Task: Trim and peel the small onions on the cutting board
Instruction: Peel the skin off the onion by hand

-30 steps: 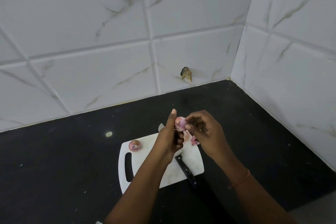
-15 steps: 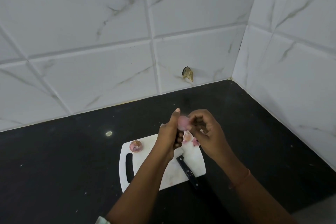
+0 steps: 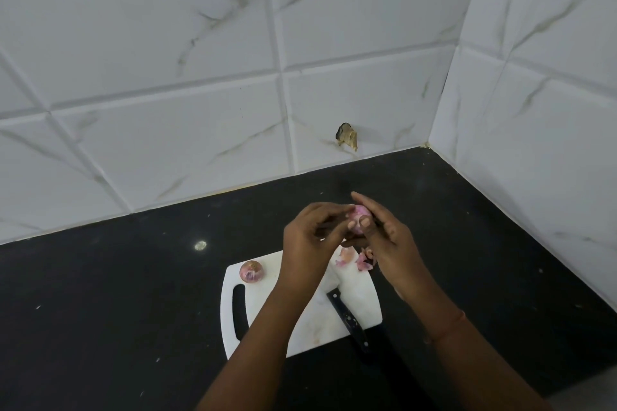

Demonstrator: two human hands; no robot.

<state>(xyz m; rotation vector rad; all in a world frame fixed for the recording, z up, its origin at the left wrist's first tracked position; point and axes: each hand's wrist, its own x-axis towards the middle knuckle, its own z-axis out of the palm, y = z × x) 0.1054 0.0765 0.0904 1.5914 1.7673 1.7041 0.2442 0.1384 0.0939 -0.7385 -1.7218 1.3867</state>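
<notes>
1. Small pink onion (image 3: 360, 214): held in the air between both hands, above the far edge of the cutting board (image 3: 267, 294), not touching it.
2. Right hand (image 3: 384, 237): fingers curled round the onion from the right, thumb laid across its near face.
3. Left hand (image 3: 310, 233): fingertips pinch at the onion's left side, fingers bent.
4. Second onion (image 3: 251, 271): lies unpeeled at the board's far-left corner, just beyond the handle slot, well apart from both hands.
5. Peel scraps (image 3: 354, 259): pink and white pieces lie at the board's far-right corner, directly below the held onion.
6. Knife (image 3: 347, 317): rests on the board's right half, black handle overhanging the near edge, blade partly hidden under the left forearm.
7. Board sits on the black worktop (image 3: 100, 294), towards its back-right corner, where the white marble-pattern tiled walls (image 3: 200, 77) meet.
8. Orange band (image 3: 449, 327) on the right wrist.
</notes>
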